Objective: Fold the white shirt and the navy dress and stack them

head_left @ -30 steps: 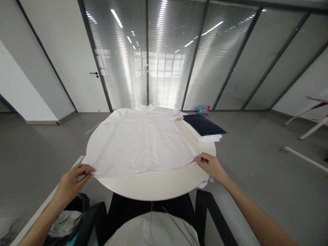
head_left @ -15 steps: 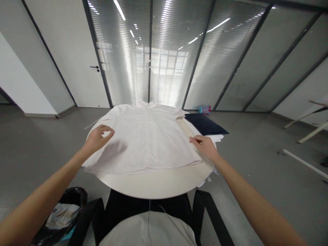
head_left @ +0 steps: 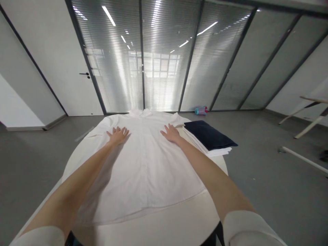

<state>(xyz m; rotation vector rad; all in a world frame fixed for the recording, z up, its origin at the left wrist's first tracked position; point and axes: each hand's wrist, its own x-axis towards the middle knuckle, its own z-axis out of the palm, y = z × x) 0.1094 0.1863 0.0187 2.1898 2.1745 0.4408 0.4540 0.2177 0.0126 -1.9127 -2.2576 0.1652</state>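
Observation:
A white short-sleeved shirt [head_left: 143,164] lies spread on the round table [head_left: 153,229], its collar at the far edge and its hem toward me. My left hand [head_left: 118,136] rests on the left part of the shirt's upper body, fingers spread. On the right part, at about the same height, my right hand [head_left: 170,133] lies with its fingers apart. Both palms face down, and neither hand grips anything. Just right of my right hand is a stack of folded clothes, a dark navy one [head_left: 208,134] on top of white ones [head_left: 217,152].
Past the table stands a glass partition with blinds [head_left: 164,68], with a white door [head_left: 64,61] to its left. A blue and pink item [head_left: 201,110] is on the floor by the glass. White furniture legs [head_left: 311,124] stand at the right.
Both hands have moved forward from the shirt's sides onto its upper part, and their curled fingers have opened out. The view has shifted forward over the table.

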